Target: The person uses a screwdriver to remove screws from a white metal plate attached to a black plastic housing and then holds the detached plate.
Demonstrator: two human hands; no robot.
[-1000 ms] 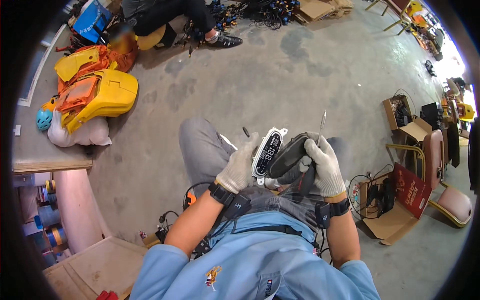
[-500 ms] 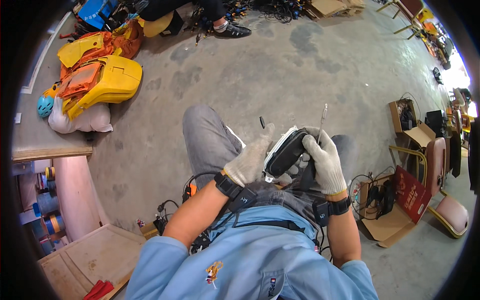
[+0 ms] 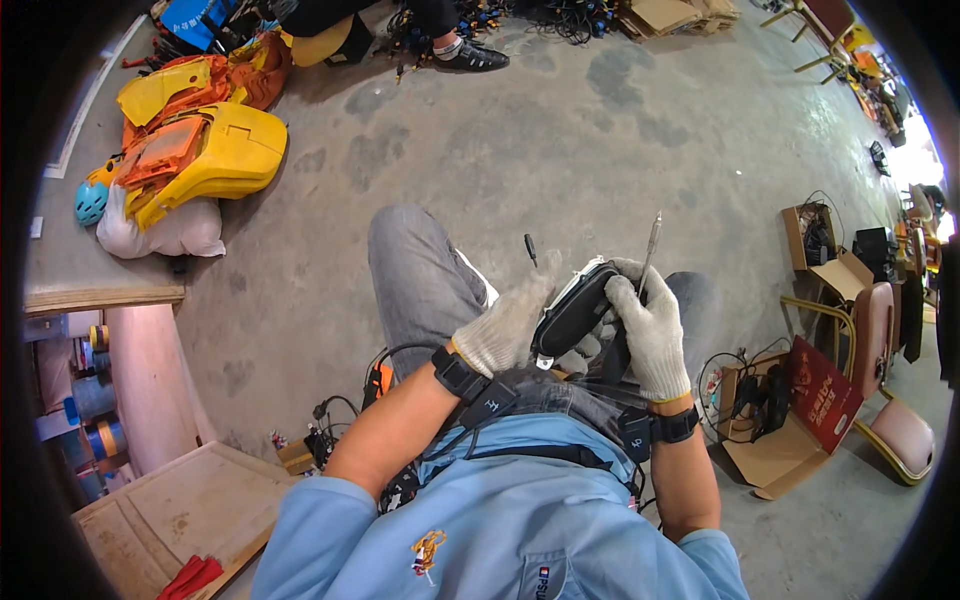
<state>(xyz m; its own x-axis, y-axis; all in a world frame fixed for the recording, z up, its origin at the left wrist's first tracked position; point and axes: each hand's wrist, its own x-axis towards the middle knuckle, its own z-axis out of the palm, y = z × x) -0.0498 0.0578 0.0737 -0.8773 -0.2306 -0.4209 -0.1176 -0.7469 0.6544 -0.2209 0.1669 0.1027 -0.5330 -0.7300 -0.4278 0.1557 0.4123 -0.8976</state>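
Observation:
Both my hands wear pale knitted gloves with the fingers curled in, close together over my lap. My left hand (image 3: 505,325) grips the left side of a black oval housing (image 3: 578,312) with a white rim along its far left edge. A small black plug-like piece (image 3: 531,250) stands out just beyond that hand; what it joins is hidden. My right hand (image 3: 650,335) presses the housing's right end with its thumb. The same hand also holds a slim tool with a thin shaft (image 3: 654,238), like a screwdriver, pointing away from me. A dark part hangs below the right palm.
Yellow and orange plastic shells (image 3: 215,155) lie on a white sack at the far left. Beyond, a person's shoe (image 3: 472,57) rests near tangled cables (image 3: 545,20). At right stand an opened cardboard box (image 3: 745,440) and a chair (image 3: 900,435). A wooden board (image 3: 190,510) lies near left.
The housing has turned slightly in my hands, and its white rim shows less. More of the small black plug-like piece shows. The thin tool has shifted a little to the right.

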